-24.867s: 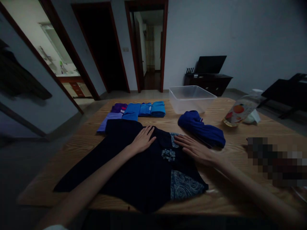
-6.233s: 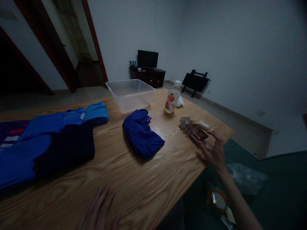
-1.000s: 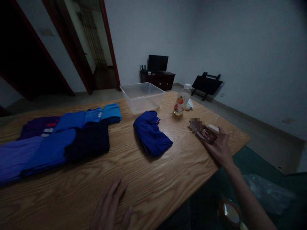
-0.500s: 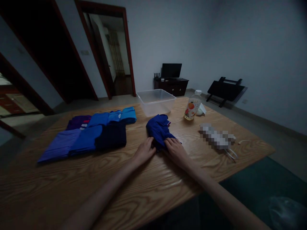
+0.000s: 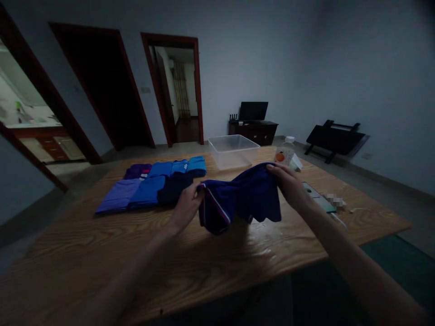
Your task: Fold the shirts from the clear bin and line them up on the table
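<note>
A dark blue garment (image 5: 243, 192) with a red-and-white striped trim hangs stretched between my hands, lifted above the wooden table (image 5: 190, 267). My left hand (image 5: 188, 201) pinches it by the striped edge. At the opposite end, my right hand (image 5: 287, 181) grips the top corner. Its lower part droops in folds, and the kind of garment cannot be made out. Left of it lie folded clothes in two rows: a lilac one (image 5: 117, 197), a blue one (image 5: 147, 192), a black one (image 5: 173, 188), with purple and lighter blue ones behind.
Behind the garment stands a clear plastic bin (image 5: 234, 154). A bottle (image 5: 284, 151) with a white cap is partly hidden by my right hand, with crumpled white paper (image 5: 296, 163) beside it. A phone-like flat object (image 5: 317, 197) and a white cable (image 5: 340, 221) lie at the right.
The dark blue garment was bunched on the table under both hands. Now it is raised and spread sideways, my hands farther apart. The view has shifted left.
</note>
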A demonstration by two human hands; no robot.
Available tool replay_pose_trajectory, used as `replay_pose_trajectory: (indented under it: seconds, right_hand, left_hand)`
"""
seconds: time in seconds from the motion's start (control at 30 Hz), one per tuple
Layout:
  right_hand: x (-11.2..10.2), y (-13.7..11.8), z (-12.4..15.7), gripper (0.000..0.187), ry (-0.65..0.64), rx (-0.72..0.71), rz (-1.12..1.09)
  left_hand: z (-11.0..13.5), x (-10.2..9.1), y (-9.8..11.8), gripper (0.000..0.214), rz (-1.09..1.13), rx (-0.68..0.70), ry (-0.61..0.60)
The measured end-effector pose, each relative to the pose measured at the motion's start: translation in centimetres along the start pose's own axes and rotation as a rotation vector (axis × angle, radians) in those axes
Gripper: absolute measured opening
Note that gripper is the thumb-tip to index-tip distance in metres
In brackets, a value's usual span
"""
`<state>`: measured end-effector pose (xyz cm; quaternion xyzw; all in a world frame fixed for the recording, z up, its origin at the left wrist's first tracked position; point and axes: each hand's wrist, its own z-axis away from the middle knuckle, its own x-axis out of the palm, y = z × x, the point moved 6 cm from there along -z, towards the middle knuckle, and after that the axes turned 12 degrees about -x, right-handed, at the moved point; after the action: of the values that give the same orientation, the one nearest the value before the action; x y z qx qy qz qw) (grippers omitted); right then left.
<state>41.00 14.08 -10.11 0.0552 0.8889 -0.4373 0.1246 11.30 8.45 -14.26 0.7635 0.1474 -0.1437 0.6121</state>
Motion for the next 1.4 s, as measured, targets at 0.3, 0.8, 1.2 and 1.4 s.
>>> replay_pose_trajectory:
  seconds: [0.3, 0.8, 1.2, 1.4]
  right_hand:
    - [-3.3, -5.2, -2.7, 0.058, -0.141, -0.090, 0.186]
    - [9.5, -7.6, -0.8, 0.061, -0.384, -0.354, -0.021]
    - [5.7, -6.2, -5.4, 0.058, 0.011, 0.059, -0.469]
    - [3.5, -9.2, -7.6, 0.066, 0.011, -0.025, -0.505]
  left_hand:
    - [1.9, -8.8, 14.1, 0.031, -0.366, 0.282, 0.193]
    - [-3.5, -3.0, 21.2, 0.035, -0.847, 0.583, 0.034]
    - [-2.9, 2.3, 2.7, 0.059, -0.022, 0.109, -0.271]
    - [-1.7, 7.5, -2.8, 0.060, 0.178, -0.066, -0.508]
